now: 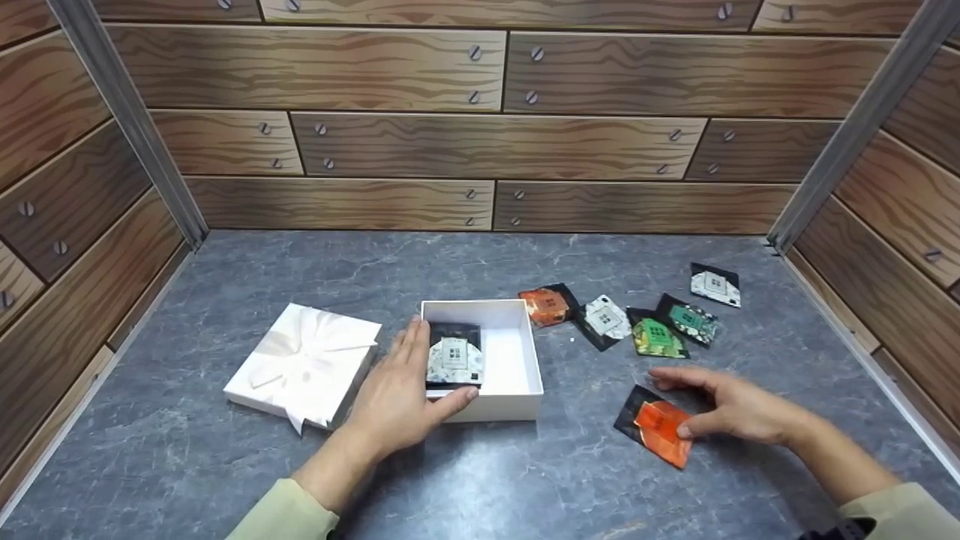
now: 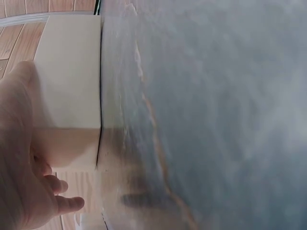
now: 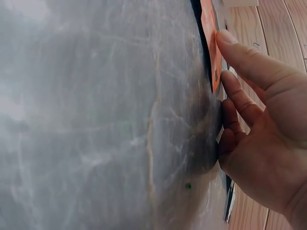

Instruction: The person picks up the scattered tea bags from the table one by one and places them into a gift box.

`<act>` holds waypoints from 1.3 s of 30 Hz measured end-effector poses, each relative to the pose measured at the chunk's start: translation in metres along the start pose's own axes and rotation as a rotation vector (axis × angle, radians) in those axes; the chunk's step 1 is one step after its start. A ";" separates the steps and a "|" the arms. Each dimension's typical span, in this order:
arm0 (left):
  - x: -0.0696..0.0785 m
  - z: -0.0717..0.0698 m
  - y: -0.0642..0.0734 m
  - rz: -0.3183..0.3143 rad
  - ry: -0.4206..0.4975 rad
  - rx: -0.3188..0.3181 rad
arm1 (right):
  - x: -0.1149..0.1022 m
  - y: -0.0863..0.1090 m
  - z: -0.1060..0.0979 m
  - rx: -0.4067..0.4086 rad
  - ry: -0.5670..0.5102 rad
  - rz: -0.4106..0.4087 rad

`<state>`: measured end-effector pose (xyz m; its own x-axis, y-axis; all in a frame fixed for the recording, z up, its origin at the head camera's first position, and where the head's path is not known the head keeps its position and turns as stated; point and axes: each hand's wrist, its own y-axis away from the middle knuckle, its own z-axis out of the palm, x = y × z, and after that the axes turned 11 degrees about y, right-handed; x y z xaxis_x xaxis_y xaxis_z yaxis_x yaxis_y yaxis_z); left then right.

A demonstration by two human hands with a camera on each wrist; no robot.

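Observation:
My left hand rests against the left side of a white box, fingers straight along the wall and thumb lying over the front rim. Inside the box, on its left, lies a black and white sachet. In the left wrist view the thumb touches the top of the box wall. On the tabletop my right hand has its thumb on the edge of an orange and black sachet. Its forefinger reaches past the sachet's far corner, and the other fingers touch the table in the right wrist view.
A white lid with a ribbon bow lies left of the box. To the right are several sachets: orange, white, light green, dark green, and another white. Wood-patterned walls enclose the table.

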<state>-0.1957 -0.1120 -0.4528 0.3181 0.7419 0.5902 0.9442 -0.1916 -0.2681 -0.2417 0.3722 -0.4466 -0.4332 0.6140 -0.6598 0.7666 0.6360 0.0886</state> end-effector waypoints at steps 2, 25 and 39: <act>0.001 0.000 0.000 -0.004 0.001 -0.004 | -0.001 0.000 0.002 0.016 0.029 -0.009; 0.001 0.000 0.000 -0.007 0.003 -0.002 | -0.020 -0.007 0.011 0.073 0.281 -0.008; 0.000 0.000 0.000 -0.014 -0.001 -0.005 | -0.025 -0.007 0.015 0.066 0.262 0.008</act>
<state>-0.1955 -0.1116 -0.4530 0.3047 0.7452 0.5931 0.9489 -0.1843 -0.2560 -0.2290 0.3452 -0.4422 -0.5285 0.7241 -0.4430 0.7959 0.6043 0.0382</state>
